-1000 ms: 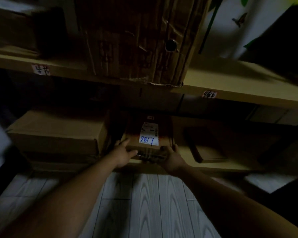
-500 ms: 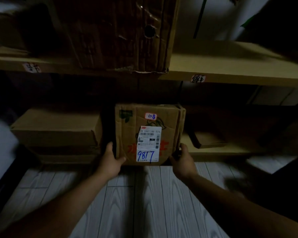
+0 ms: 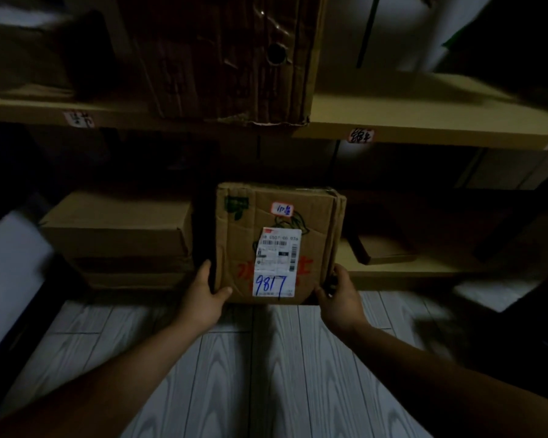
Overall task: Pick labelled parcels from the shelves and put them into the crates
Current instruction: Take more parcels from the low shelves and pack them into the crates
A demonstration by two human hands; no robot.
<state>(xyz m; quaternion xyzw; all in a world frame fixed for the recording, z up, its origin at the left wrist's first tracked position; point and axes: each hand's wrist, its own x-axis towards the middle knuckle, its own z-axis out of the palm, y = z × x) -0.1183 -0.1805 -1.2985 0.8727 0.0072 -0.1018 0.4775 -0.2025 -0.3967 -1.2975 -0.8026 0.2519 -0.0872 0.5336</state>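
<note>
A brown cardboard parcel [image 3: 279, 241] is held up in front of the lower shelf [image 3: 424, 270], its broad face toward me. It carries a white shipping label with "9817" in blue and a small handwritten sticker above. My left hand [image 3: 204, 298] grips its lower left edge, thumb on the front face. At the lower right corner, my right hand [image 3: 340, 300] grips the parcel with its fingers wrapped round the side. No crate shows in the head view.
A flat cardboard box [image 3: 117, 226] lies on the lower shelf to the left and a small dark box [image 3: 383, 251] to the right. A tall worn carton [image 3: 228, 58] stands on the upper shelf [image 3: 424, 121]. Pale plank floor [image 3: 266, 374] below.
The parcel came out of the lower shelf and tipped up so its labelled face points at me. Both hands moved from its front edge to its lower sides.
</note>
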